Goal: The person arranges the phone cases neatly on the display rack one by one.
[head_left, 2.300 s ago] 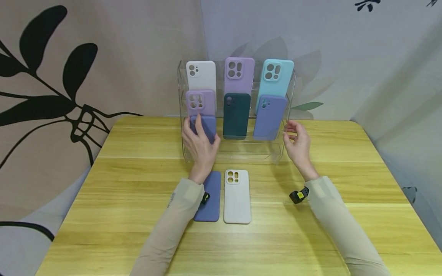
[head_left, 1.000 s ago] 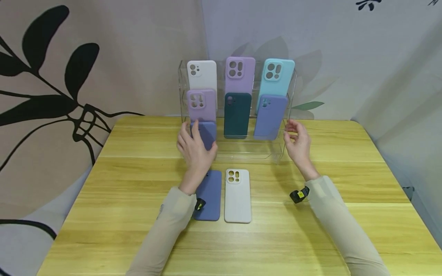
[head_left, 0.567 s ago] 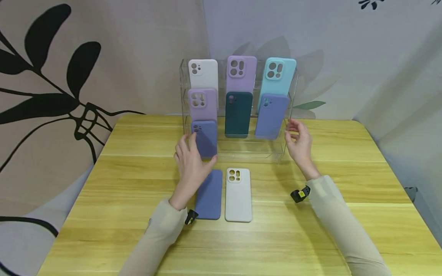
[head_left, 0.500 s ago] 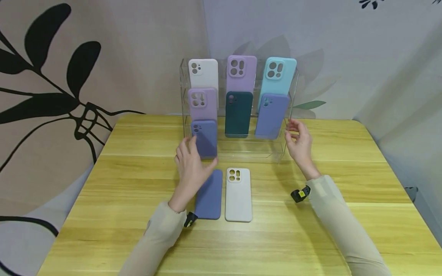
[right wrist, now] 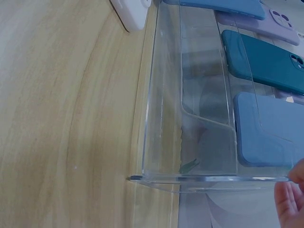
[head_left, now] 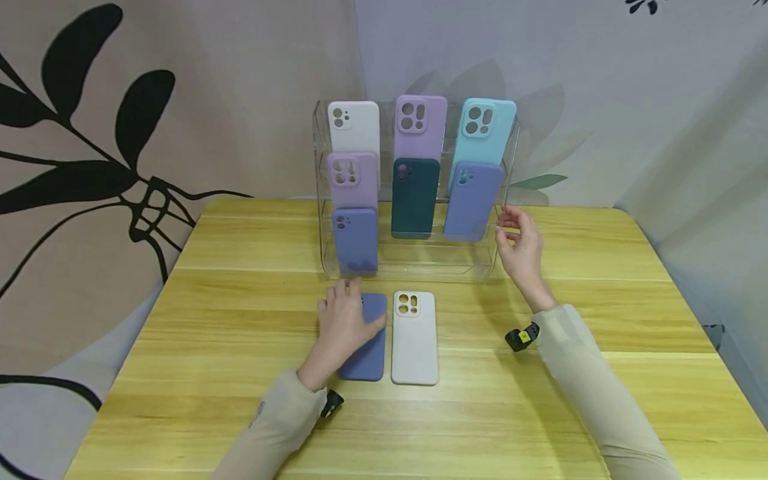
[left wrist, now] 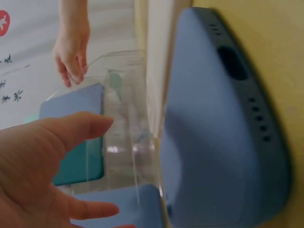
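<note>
My left hand (head_left: 341, 328) hovers over the left part of a dark blue phone case (head_left: 371, 357) lying on the table; thumb and fingers are spread and hold nothing. In the left wrist view this case (left wrist: 209, 142) looms large beside the hand. Another blue phone case (head_left: 357, 243) leans in the front tier of the clear acrylic display stand (head_left: 432, 260), at its left end. With its fingertips my right hand (head_left: 521, 250) pinches the stand's right side edge; the right wrist view shows thumb and fingers (right wrist: 286, 204) at that clear panel.
A white phone case (head_left: 414, 350) lies right of the blue one. Higher tiers hold white (head_left: 355, 133), purple (head_left: 420, 137), turquoise (head_left: 483, 143), lilac (head_left: 354, 193), dark green (head_left: 415, 200) and periwinkle (head_left: 473, 203) cases. Behind stands a patterned wall (head_left: 270, 100).
My left hand lowered the blue case into the stand's front tier, let go, and drew back toward the blue case on the table. The right hand stays at the stand's side.
</note>
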`<state>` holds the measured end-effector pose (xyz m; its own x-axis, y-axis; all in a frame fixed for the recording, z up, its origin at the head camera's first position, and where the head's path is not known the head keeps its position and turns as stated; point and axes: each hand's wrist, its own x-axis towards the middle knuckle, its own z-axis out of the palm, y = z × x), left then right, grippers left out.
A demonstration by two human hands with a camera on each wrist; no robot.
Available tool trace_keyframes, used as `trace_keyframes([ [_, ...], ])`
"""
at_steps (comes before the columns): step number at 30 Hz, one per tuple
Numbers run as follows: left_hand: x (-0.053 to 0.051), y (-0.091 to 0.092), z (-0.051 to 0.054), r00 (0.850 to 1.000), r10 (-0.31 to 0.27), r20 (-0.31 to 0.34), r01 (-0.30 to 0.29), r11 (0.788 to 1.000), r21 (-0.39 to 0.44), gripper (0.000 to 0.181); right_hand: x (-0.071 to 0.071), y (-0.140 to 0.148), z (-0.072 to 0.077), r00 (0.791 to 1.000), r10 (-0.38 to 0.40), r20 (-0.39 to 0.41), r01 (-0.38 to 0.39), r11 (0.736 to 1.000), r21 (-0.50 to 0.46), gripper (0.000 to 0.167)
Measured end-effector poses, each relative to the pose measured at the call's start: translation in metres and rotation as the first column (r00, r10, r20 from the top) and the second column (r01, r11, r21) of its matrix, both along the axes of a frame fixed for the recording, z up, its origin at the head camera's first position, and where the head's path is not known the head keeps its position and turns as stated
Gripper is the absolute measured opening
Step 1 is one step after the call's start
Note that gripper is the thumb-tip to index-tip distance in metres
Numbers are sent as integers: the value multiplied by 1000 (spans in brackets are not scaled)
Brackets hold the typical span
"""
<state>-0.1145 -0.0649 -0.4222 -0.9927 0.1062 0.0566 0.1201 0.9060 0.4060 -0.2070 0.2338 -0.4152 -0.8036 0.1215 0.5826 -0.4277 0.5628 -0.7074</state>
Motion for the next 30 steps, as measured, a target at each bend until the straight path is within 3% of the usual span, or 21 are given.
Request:
trace_keyframes([
  [7,0,1,-7,995,3,100,3,998,-56,89,0,0,1,1000,5,7,-5,1000,4,32],
  [23,-2,1,-15,980,15,197,3,996,-90,98,-1,-1,1,1000,3,-29,-4,1000,-4,31],
  [30,-6,2,-15,966,25,255,3,994,-109,107,-1,-3,1,999,-9,-31,8,1000,-10,30],
])
